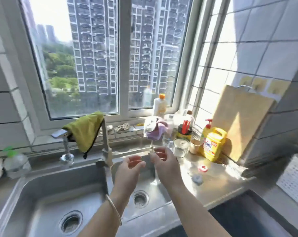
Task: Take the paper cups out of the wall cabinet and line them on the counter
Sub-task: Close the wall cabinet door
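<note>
While raised over the sink's [47, 190] right basin, left hand [130, 170] and right hand [163, 161] empty, fingers loosely spread. One paper cup [195, 145] just beyond right hand, on crowded bench [218, 182] edge beside glass jar [181, 147].

Legible text, one item: yellow detergent jug [213, 144], standing on the counter [218, 183] in front of the leaning cutting board [240, 120]. Its front label reads "OMO" in bold letters. Smaller print on the same label is too blurred to read. White bottle [159, 106] on the windowsill: label printing illegible.
</note>
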The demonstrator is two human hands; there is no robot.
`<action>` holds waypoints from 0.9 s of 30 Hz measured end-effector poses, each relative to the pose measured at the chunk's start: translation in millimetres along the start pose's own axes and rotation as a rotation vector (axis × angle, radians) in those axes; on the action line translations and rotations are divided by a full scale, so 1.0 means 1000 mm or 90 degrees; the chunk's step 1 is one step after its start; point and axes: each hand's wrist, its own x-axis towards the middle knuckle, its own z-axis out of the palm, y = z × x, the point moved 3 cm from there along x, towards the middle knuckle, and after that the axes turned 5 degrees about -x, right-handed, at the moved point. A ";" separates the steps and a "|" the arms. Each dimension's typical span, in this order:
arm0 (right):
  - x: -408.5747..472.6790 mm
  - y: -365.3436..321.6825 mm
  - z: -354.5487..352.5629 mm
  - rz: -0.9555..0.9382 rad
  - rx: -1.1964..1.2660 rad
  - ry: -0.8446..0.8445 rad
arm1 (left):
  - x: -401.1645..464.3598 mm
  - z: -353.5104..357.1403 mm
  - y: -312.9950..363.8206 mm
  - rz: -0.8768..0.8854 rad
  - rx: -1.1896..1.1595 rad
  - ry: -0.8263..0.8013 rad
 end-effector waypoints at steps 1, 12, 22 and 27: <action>0.008 -0.002 -0.027 -0.006 -0.005 0.035 | 0.002 0.029 0.008 0.010 0.004 -0.034; 0.084 -0.043 -0.242 -0.083 -0.105 0.292 | 0.037 0.272 0.090 0.049 -0.083 -0.329; 0.197 -0.106 -0.362 -0.197 -0.242 0.432 | 0.101 0.432 0.200 0.168 -0.139 -0.493; 0.243 -0.145 -0.419 -0.250 -0.296 0.511 | 0.124 0.492 0.260 0.287 -0.138 -0.508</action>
